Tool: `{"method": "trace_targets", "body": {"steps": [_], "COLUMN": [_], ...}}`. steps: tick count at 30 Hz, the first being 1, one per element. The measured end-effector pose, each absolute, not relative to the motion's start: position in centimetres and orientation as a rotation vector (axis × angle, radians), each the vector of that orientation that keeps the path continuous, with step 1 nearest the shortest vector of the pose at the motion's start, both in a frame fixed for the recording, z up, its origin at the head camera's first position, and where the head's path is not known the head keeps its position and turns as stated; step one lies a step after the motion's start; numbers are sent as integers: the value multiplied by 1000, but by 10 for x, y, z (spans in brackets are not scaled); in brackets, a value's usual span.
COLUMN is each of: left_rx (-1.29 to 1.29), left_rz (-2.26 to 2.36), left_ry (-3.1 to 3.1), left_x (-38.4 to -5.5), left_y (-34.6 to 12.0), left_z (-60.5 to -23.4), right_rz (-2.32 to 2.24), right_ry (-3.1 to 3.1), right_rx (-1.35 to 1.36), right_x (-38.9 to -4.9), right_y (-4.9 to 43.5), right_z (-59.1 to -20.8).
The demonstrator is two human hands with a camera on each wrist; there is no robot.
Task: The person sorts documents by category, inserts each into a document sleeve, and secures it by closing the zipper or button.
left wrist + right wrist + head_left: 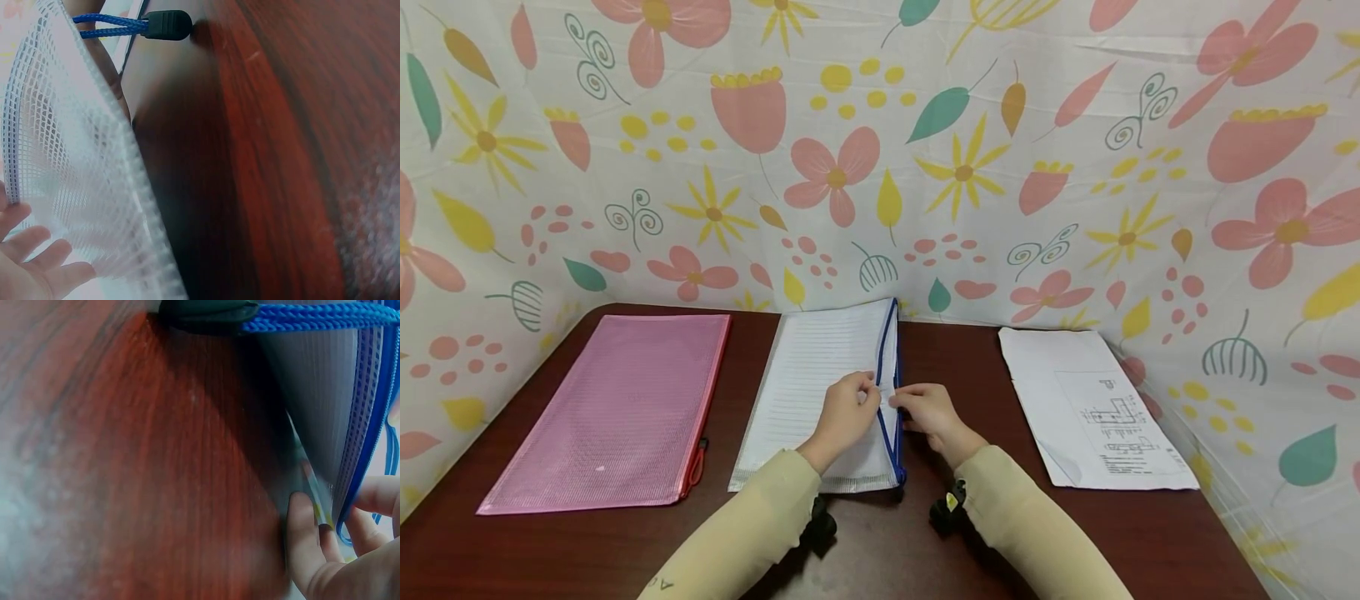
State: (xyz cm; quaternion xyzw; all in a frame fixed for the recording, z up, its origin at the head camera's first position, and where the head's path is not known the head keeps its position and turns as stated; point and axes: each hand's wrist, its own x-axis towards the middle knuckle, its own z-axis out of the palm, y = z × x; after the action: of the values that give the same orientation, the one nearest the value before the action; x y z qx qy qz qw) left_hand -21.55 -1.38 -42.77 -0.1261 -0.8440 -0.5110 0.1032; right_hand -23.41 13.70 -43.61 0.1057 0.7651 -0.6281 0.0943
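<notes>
- A patterned cloth point(925, 250), white with pink, yellow and green flowers and leaves, hangs at the far side and continues along the left and the right.
- The tabletop point(887, 550) is dark reddish brown, and it carries all the flat things.
- A pink mesh pouch point(610, 408) lies flat on the left part of the tabletop, with its red edge on the right side.
- A clear mesh pouch point(820, 367), whitish with thin ruled lines across its face, lies in the middle, between the pink mesh pouch and the paper. Its far end is near the cloth.
- A printed paper point(1097, 408) lies on the right, well apart from the pouches; it shows a line drawing and small text, too small for reading.
- Two beige sleeves point(745, 517) come in from the near side.
- The left hand point(846, 412) is over the clear mesh pouch; its grip is clamped on the blue edge point(887, 333), on the left side of the opening.
- The right hand point(936, 421) is just at the right of this pouch; its grip pinches the blue edge too, with fingers on both sides of it.
- A black device point(820, 527) is at the left wrist, and another at the right one.
- A red cord point(697, 468) hangs at the near right corner of the pink mesh pouch.
- A blue cord point(112, 25) with a black tag point(167, 25) sticks out from the clear mesh pouch.
</notes>
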Motion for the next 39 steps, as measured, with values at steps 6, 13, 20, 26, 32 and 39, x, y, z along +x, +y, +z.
{"method": "trace_targets", "body": {"steps": [6,13,20,26,32,39], "left_rx": [-397,-405,-376,-390,-419,-451], "left_rz": [-1483,-1469,-1487,-1485,-1470,-1452], "left_ry": [-2493,-2506,-2496,-2517,-2560,-2593], "left_x": [-214,-214,-218,-220,-220,-222], "left_y": [-13,-12,-12,-12,-12,-13], "left_z": [-428,-428,-428,-427,-428,-430], "right_rz": [-1821,-1801,-1811,-1800,-1695,-1561], "right_ry": [2295,2314,2193,1906,1706,1779], "right_rx": [318,311,256,154,-44,-96], "right_x": [-236,-239,-225,-205,-185,-175], "right_y": [134,132,133,142,155,161], "right_z": [-436,-437,-434,-430,-428,-424]}}
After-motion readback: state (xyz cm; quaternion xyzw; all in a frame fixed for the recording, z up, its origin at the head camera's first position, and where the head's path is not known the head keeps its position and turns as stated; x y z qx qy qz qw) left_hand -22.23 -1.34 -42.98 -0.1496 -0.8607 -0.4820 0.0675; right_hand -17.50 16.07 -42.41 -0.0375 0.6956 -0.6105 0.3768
